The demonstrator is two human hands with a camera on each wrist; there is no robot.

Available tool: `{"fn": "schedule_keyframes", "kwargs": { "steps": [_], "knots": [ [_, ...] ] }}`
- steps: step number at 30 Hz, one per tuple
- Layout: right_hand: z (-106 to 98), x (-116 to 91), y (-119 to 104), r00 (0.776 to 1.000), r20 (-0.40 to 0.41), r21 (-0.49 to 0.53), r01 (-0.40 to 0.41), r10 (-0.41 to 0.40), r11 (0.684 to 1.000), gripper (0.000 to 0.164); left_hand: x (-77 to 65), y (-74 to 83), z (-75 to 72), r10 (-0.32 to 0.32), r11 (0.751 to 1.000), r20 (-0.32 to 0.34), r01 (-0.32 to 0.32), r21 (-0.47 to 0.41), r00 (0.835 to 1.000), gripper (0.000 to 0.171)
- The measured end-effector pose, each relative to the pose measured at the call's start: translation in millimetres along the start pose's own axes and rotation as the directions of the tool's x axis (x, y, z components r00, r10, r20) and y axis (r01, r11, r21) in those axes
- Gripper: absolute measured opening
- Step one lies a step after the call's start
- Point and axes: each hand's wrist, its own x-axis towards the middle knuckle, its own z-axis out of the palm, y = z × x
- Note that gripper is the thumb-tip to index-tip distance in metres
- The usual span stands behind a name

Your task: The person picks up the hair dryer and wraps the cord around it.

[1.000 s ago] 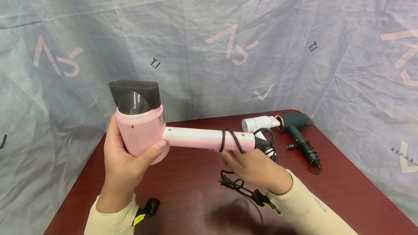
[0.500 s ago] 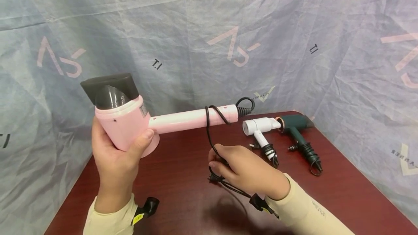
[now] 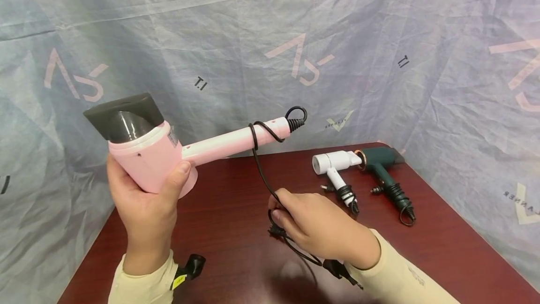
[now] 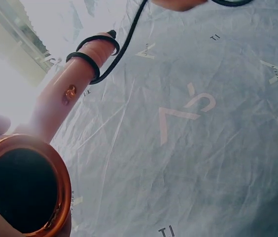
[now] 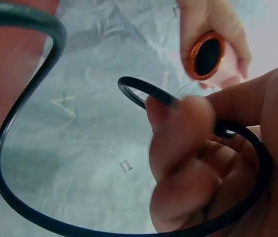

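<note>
My left hand (image 3: 147,205) grips the pink hair dryer (image 3: 143,163) round its barrel, thumb near the base of the handle. A black nozzle (image 3: 126,118) caps the barrel's upper end. The handle points up and right, with the black cord (image 3: 263,175) looped round its far part. From there the cord runs down to my right hand (image 3: 320,224), whose curled fingers hold it. Below that hand hang a loop and the plug (image 3: 277,231). In the right wrist view the cord (image 5: 11,123) makes a wide curve about the fingers.
A white hair dryer (image 3: 335,161) lies at the table's back right, its cord wound on the handle. Against its nozzle end lies a dark green hair dryer (image 3: 381,163), also cord-wrapped. Grey printed cloth (image 3: 236,60) stands behind the reddish-brown table (image 3: 228,219).
The pink dryer has moved left and its handle end has risen. My right hand has gone from beside the handle to below it, with a length of cord now drawn out between them.
</note>
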Motion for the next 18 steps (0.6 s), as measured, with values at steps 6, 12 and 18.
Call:
{"fn": "schedule_keyframes", "kwargs": {
  "steps": [6, 12, 18],
  "knots": [
    [-6, -5, -10, 0.999, -0.030, -0.055, 0.024, -0.026, 0.998, 0.007, -2.2, -2.9, -2.0, -0.025, 0.999, 0.013, 0.025, 0.038, 1.000, 0.074],
    [-14, -7, -12, 0.982, -0.099, -0.087, 0.153, -0.161, 0.984, 0.011, -5.2, -4.7, -3.2, -0.051, 0.996, 0.034, 0.048, 0.075, 0.998, 0.076],
    [-22, -8, -12, 0.952, -0.155, -0.117, 0.247, -0.263, 0.962, 0.015, -8.3, -6.4, -5.9, -0.082, 0.985, 0.070, 0.070, 0.158, 0.994, 0.082]
  ]
}}
